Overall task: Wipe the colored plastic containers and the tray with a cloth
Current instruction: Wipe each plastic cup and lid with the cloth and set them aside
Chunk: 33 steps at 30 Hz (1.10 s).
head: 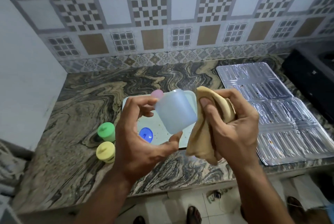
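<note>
- Head view: left hand (144,138) pinches the pale blue cup (175,111) by fingers and thumb above the tray (188,95) on the desk (90,97).
- Right hand (233,124) grips the bunched cloth (204,133) just beside it; a hard rub could knock the lightly held cup loose.

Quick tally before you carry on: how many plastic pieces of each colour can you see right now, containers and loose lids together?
Pale blue: 1, the container held in the left hand
Dark blue: 1, a loose lid on the tray
Green: 1, a lidded container on the counter
Yellow: 1, a lidded container on the counter
Pink: 1, a piece partly hidden behind the held container
Total: 5
</note>
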Tool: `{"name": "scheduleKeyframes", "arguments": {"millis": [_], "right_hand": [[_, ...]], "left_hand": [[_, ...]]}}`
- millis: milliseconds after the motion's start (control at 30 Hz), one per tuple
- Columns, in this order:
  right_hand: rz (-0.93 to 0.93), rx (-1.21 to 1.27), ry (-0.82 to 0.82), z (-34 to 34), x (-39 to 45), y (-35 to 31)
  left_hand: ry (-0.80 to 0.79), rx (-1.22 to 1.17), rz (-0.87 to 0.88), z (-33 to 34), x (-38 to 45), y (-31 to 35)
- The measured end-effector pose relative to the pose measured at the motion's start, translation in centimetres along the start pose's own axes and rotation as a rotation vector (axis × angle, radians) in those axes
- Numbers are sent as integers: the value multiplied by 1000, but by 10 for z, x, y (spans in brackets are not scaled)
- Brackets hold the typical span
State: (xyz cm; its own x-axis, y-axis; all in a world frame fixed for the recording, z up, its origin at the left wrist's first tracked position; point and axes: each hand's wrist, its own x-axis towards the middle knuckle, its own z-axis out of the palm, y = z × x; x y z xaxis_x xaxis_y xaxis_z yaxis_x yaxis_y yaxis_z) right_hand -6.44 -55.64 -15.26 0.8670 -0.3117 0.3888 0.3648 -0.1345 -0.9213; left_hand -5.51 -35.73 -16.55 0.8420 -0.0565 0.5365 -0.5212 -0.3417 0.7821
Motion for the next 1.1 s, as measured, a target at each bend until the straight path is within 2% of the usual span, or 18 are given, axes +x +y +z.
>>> {"name": "scheduleKeyframes", "arguments": {"millis": [100, 300, 367, 433, 500, 600, 733, 900, 1000, 1100], "right_hand": [[-49, 78, 12, 4, -18, -3], [-124, 66, -6, 26, -38, -11], [-121, 45, -14, 27, -37, -11], [-140, 9, -17, 24, -35, -12], [-212, -113, -41, 22, -32, -15], [-325, -303, -79, 26, -24, -22], [-292, -313, -50, 32, -8, -22], [-103, -84, -19, 26, 2, -9], [-156, 27, 0, 24, -13, -9], [-205, 3, 4, 28, -31, -10]], "left_hand": [[65, -158, -69, 1, -3, 1], [40, -417, -116, 4, -6, 7], [80, -363, -114, 1, -4, 3], [112, -169, -59, -4, -2, -1], [109, 1, -17, -7, 0, 2], [100, 100, 33, -6, -2, 10], [129, 89, 75, -5, -2, 9], [144, 19, 49, -6, -6, 4], [213, -136, -94, -2, -4, -2], [195, -263, -131, 2, -4, 2]]}}
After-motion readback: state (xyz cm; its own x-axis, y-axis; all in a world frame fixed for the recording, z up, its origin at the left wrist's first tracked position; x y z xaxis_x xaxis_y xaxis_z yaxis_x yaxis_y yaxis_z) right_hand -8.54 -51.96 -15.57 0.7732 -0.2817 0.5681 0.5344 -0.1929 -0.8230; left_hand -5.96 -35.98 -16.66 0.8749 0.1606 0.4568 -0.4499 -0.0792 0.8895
